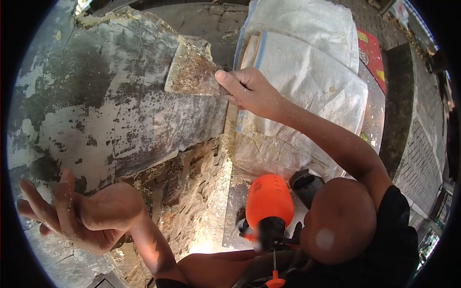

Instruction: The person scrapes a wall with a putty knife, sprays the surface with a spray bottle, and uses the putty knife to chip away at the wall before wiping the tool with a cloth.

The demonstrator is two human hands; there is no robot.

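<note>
over a blotched grey surface [139, 96], beside white sacks [307, 67], the right hand [252, 93] pinches a crusted flat piece [192, 72] by one edge; it looks light, stiff and crumbly, best gripped there. the left hand [89, 218] is loosely spread; the right fingertips underneath are hidden.

An outdoor work spot, this, and the ground says so: patterned paving [425, 163] runs down the right side, with a raised kerb [402, 96] just beside it. In the middle, white sacks [307, 67] lie spread out, and there's a red sheet [367, 47] peeping past their right edge! Over on the left, a worn grey sheet [125, 81], ragged at its far edge, rough brown debris [201, 192] along the near one. Bright sunlight strikes the debris, an orange bottle [269, 199] near the sacks' near edge.
</note>
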